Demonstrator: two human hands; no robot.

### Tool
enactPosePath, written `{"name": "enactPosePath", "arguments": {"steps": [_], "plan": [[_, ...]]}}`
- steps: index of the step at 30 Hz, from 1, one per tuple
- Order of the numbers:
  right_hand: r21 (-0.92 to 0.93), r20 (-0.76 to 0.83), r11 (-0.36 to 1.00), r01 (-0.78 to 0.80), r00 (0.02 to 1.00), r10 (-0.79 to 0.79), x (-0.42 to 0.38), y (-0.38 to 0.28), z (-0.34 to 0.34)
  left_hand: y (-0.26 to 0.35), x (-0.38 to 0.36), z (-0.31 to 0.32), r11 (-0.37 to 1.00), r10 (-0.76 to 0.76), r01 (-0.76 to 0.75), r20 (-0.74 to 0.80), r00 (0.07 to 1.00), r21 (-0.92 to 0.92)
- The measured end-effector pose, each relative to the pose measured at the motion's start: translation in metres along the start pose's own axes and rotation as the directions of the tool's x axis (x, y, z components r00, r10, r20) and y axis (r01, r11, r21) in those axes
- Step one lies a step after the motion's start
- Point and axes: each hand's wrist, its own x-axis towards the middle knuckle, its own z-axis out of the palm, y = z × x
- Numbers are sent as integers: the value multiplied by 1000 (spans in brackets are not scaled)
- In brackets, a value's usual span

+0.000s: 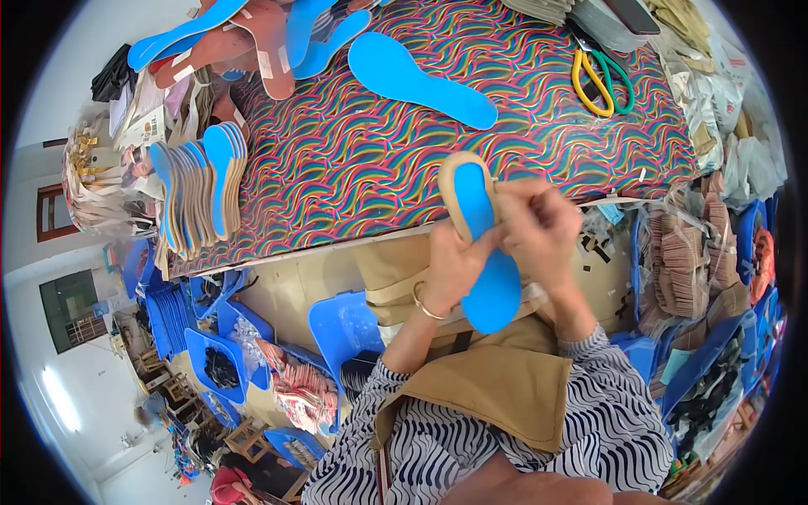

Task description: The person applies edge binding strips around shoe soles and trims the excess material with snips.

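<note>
A blue insole (492,290) with tan material wrapped round its heel end is held upright in front of me, at the table's near edge. My left hand (454,263) grips it from the left, with the thumb across its narrow middle. On its right side my right hand (541,227) is closed at the tan edge, its fingers pinched together and partly blurred. Another blue insole (421,82) lies flat on the patterned table (337,160) beyond my hands.
Stacked insoles (198,185) stand at the table's left. More blue and brown pieces (269,42) lie at the back left. Scissors (602,82) with yellow and green handles lie at the back right. Blue chairs and bins (343,328) holding material stand below the table. A person in red (227,486) is at the lower left.
</note>
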Motion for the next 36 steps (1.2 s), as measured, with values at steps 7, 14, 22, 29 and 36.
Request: {"name": "enactPosePath", "arguments": {"steps": [7, 14, 22, 29, 36], "plan": [[244, 314, 840, -484, 859, 404, 11, 5, -14, -8, 2, 3, 865, -72, 203, 286, 955, -459], [143, 401, 866, -478, 828, 391, 47, -4, -14, 3, -1, 0, 909, -97, 222, 341, 935, -352], [179, 419, 872, -455, 837, 351, 31, -6, 0, 12, 6, -6, 952, -74, 114, 149, 986, -283], [187, 292, 849, -494, 853, 432, -25, 7, 0, 13, 27, -14, 935, -14, -31, -124, 992, -353], [206, 187, 861, -465, 882, 432, -25, 5, -4, -5, 41, -11, 917, 75, -128, -152, 986, -379]]}}
